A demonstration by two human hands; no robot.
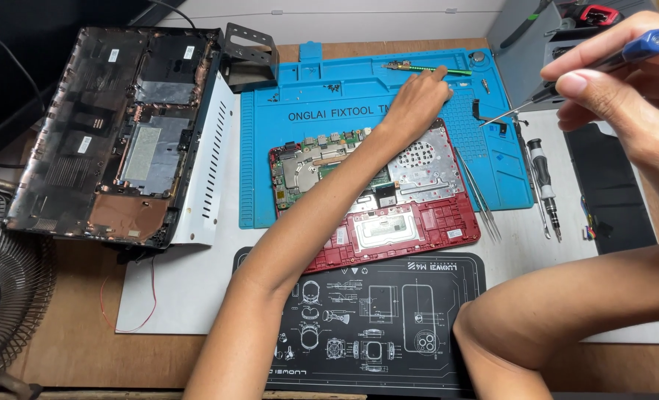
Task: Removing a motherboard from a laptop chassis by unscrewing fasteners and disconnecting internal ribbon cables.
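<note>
My left hand (418, 100) reaches across the opened red laptop base (389, 192) to the far part of the blue repair mat (307, 133), its fingertips on the mat beside a small green part (418, 68). Whether it pinches anything I cannot tell. My right hand (626, 74) is raised at the upper right and holds a blue-handled screwdriver (603, 63), its thin shaft pointing down-left over the mat's right edge. The laptop's circuit board (315, 159) and metal keyboard backing are exposed.
A black laptop bottom cover (115, 126) leans on a white metal box (211, 163) at the left. Tweezers (481, 196) and a black screwdriver (544, 185) lie right of the laptop. A black printed mat (374, 311) lies in front, a fan (4, 296) at lower left, a flat black battery (611, 192) at the right.
</note>
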